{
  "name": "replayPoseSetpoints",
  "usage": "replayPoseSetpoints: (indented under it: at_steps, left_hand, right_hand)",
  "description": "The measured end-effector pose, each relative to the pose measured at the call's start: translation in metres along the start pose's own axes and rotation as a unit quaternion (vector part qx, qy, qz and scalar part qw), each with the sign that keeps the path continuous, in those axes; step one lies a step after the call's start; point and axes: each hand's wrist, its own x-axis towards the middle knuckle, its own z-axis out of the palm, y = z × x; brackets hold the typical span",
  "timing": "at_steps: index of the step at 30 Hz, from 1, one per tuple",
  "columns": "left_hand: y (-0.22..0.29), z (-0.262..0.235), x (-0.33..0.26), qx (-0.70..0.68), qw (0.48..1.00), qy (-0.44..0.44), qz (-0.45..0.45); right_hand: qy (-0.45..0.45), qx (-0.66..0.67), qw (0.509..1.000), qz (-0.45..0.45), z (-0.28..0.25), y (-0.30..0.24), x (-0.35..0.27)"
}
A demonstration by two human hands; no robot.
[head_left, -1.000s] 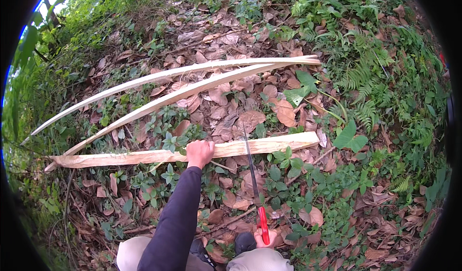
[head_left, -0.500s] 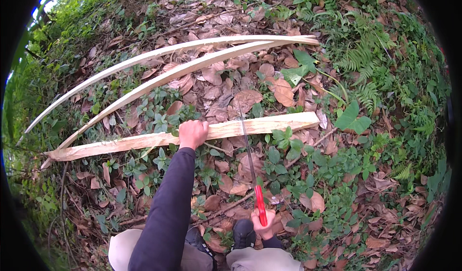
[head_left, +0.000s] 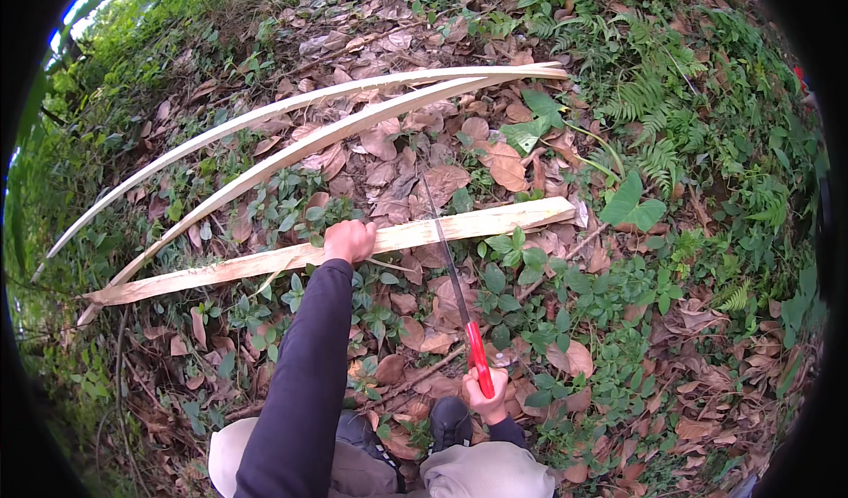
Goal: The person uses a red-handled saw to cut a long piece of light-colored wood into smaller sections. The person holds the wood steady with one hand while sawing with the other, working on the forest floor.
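A pale wooden plank (head_left: 495, 222) lies crosswise over the leafy ground in front of me. My left hand (head_left: 350, 242) is closed around it near its middle, knuckles up. In my right hand (head_left: 487, 392), low and to the right, is the red handle of a hand saw (head_left: 453, 277). Its thin dark blade slants up and to the left, crossing the plank a short way right of my left hand. The fingers of my right hand wrap the handle's lower end. Whether the teeth have cut into the wood is too small to tell.
Two long, narrow wooden strips (head_left: 300, 149) lie beyond the plank, meeting at their right ends; the nearer one's left end passes by the plank's left end. Dry brown leaves, green weeds and ferns (head_left: 654, 100) cover the ground. My shoes (head_left: 450, 423) are at the bottom.
The saw and my right hand have moved slightly up, away from me, with the blade sliding over the plank. My left hand keeps its hold. The whole view has shifted slightly.
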Motion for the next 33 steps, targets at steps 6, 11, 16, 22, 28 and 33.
replayPoseSetpoints:
  at_steps: [6,11,16,22,28,33]
  left_hand:
    - [0.009,-0.010,0.000,-0.029,0.998,-0.051,-0.026]
    - [0.002,-0.014,0.017,-0.030,0.993,-0.115,-0.027]
    - [0.015,-0.019,0.011,-0.045,0.986,-0.154,-0.037]
    - [0.001,-0.023,0.022,-0.048,0.980,-0.192,-0.016]
    - [0.012,-0.025,0.013,-0.046,0.982,-0.172,-0.053]
    - [-0.007,-0.018,0.043,-0.103,0.949,-0.283,-0.095]
  right_hand:
    - [0.026,0.029,0.999,-0.004,-0.020,-0.022,-0.036]
    - [0.005,0.003,1.000,0.000,0.000,-0.014,0.006]
    - [0.029,0.027,0.998,0.048,-0.015,-0.025,-0.042]
    - [-0.007,-0.014,1.000,-0.005,-0.013,-0.020,-0.033]
    - [0.020,0.011,1.000,-0.005,-0.026,-0.022,-0.047]
    - [-0.004,-0.009,1.000,0.001,-0.019,-0.037,-0.030]
